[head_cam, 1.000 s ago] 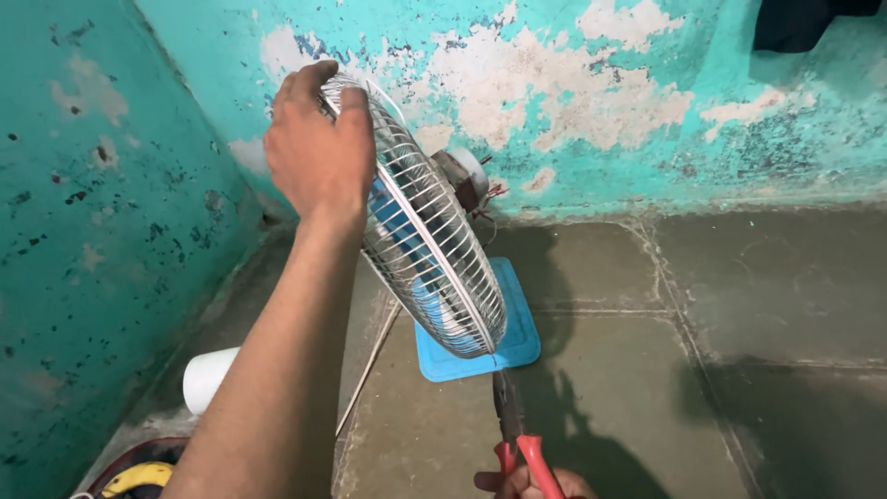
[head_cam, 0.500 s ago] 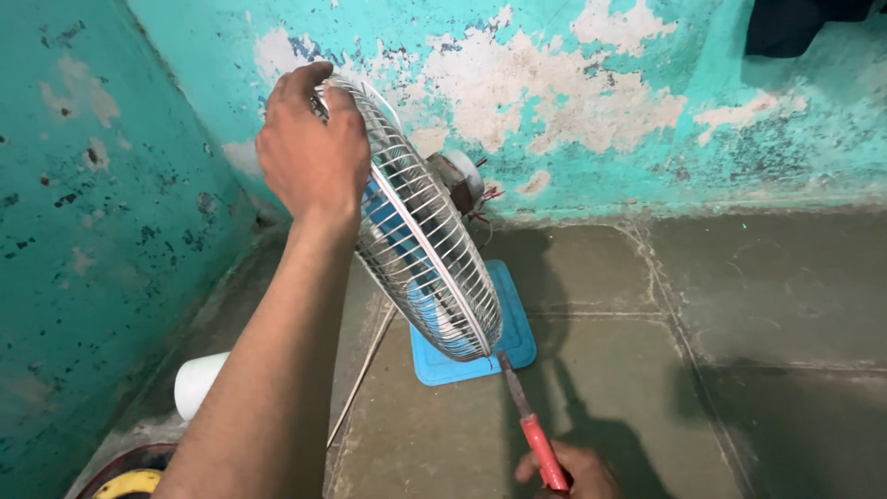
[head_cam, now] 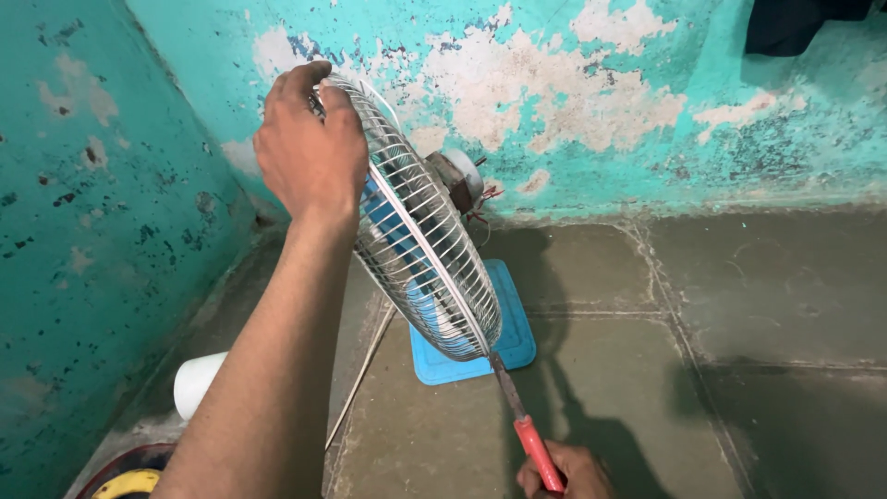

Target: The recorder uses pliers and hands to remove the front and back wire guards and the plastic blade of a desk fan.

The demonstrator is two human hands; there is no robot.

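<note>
Low at the bottom edge of the view, the right hand point(head_cam: 562, 469) is closed around the red grip of a long-shafted tool point(head_cam: 519, 418), most likely a screwdriver, whose dark shaft runs up and leftward until its tip meets the lower rim of the wire guard point(head_cam: 420, 242) of a small table fan. Higher up, the left hand point(head_cam: 309, 148) is wrapped over the top of that same guard, fingers curled through and around the wires, holding the fan steady and tilted. Behind the grille sit blue blades point(head_cam: 393, 242), and behind those a bare motor point(head_cam: 457, 177) with loose wires showing at its back. The fan stands on a blue base point(head_cam: 510, 344) resting on the grey stone floor point(head_cam: 758, 305), close to the corner of the peeling turquoise wall point(head_cam: 591, 83). A white cylinder point(head_cam: 196, 384) lies beside the left forearm, and a yellow and red object point(head_cam: 125, 480) peeks in at the lower left. The fan looks light and top-heavy; its thin wire guard probably flexes and dents easily, so the stiffer outer rim, where the left hand holds it, seems the sound place to grip.
</note>
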